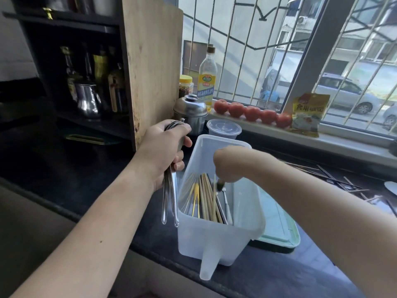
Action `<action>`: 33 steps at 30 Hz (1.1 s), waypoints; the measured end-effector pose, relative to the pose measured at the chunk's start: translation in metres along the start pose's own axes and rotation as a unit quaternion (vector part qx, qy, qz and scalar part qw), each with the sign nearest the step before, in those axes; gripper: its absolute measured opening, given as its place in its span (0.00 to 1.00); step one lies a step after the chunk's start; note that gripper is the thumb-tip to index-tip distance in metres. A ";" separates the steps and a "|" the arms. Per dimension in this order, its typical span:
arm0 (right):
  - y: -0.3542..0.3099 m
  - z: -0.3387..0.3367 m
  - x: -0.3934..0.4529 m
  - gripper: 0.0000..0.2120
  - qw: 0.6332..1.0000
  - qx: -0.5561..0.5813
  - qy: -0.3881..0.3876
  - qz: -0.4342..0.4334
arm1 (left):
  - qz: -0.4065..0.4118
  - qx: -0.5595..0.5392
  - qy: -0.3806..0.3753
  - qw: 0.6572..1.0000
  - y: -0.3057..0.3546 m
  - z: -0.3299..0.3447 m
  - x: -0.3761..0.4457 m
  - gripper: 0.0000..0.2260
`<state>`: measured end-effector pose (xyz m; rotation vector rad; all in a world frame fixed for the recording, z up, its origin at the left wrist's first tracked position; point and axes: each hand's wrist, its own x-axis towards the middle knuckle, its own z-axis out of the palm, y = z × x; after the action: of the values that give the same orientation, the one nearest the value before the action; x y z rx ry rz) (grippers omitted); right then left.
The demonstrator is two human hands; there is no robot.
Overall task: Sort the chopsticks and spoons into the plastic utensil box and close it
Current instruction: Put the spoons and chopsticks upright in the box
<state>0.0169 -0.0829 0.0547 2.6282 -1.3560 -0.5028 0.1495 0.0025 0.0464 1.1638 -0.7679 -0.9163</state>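
A bundle of smooth steel spoons (170, 190) is gripped by the left hand (165, 147), fingers curled round the handles, the rounded handle ends hanging down just left of the box (214, 239). The right hand (227, 166) is reached down inside the box; its fingers are hidden behind the wrist, so their hold cannot be told, though a thin dark-tipped utensil (220, 187) is seen directly under it.

The box is of translucent, frosted plastic, rectangular and deep, with a tapered spout-like foot at its near corner. It is stood on a dark, glossy counter (86, 179). Inside it, pale wooden chopsticks (207, 201) are leaned upright in a tight row, with slender metal and gold-toned pieces to their left.

A flat, pale green lid (277, 229) with rounded corners is laid beside the box on its right. Further right, loose chopsticks (335, 179), thin and dark, are scattered across the counter. Behind, a rough wooden board (152, 61) is stood upright, and round red tomatoes (252, 112) are lined along the sill.
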 end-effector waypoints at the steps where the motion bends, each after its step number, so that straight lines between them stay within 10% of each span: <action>1: -0.003 0.002 0.003 0.13 1.000 0.008 0.002 -0.007 | 0.000 -0.001 -0.001 1.000 0.000 0.001 0.000 0.03; 22: 0.001 0.012 0.008 0.20 0.982 -0.103 -0.085 -0.137 | -0.023 -0.028 0.028 0.999 0.007 0.000 -0.012 0.08; 27: 0.018 -0.008 -0.003 0.09 0.991 -0.100 0.076 -0.037 | -0.028 -0.025 0.017 0.999 0.008 0.006 -0.013 0.08; 33: 0.025 0.004 0.012 0.04 0.989 -0.109 0.001 -0.103 | -0.035 -0.029 -0.018 0.999 0.003 0.032 -0.011 0.09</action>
<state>0.0032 -0.1069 0.0553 2.5951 -0.9709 -0.6351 0.1170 -0.0009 0.0568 1.1324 -0.7284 -1.0145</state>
